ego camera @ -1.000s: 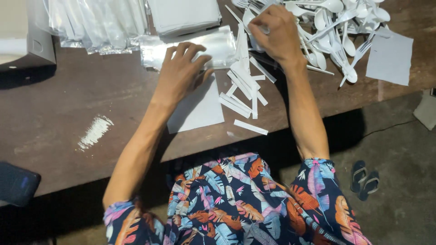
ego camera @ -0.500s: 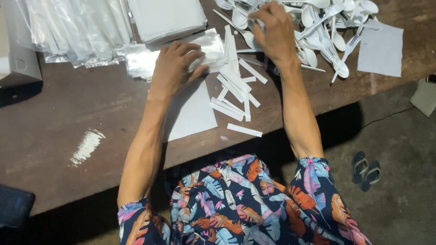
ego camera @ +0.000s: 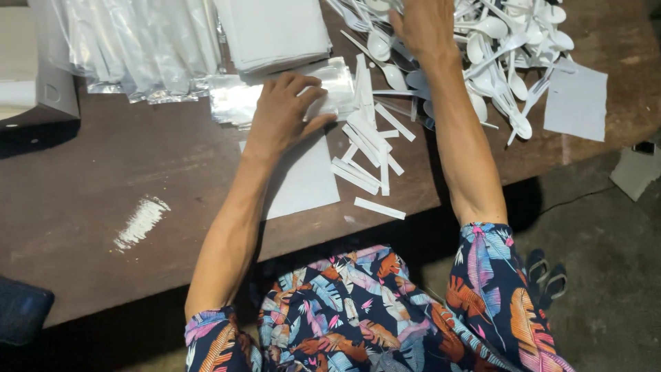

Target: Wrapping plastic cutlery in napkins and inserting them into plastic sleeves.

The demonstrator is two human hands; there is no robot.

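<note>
Two bare hands over a dark wooden worktop (ego camera: 103, 179): left hand (ego camera: 286, 110) flat, fingers spread, pressing a clear plastic sleeve (ego camera: 275, 93); right hand (ego camera: 423, 24) reaches into a heap of white plastic spoons (ego camera: 502, 48), grip hidden. Roughly a dozen white paper strips (ego camera: 368, 148) lie between them beside one white sheet (ego camera: 303, 182).

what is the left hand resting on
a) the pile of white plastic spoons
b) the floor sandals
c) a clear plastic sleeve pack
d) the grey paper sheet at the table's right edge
c: the left hand lies flat on the clear plastic sleeve pack, while the right hand reaches into the white spoons.
</note>
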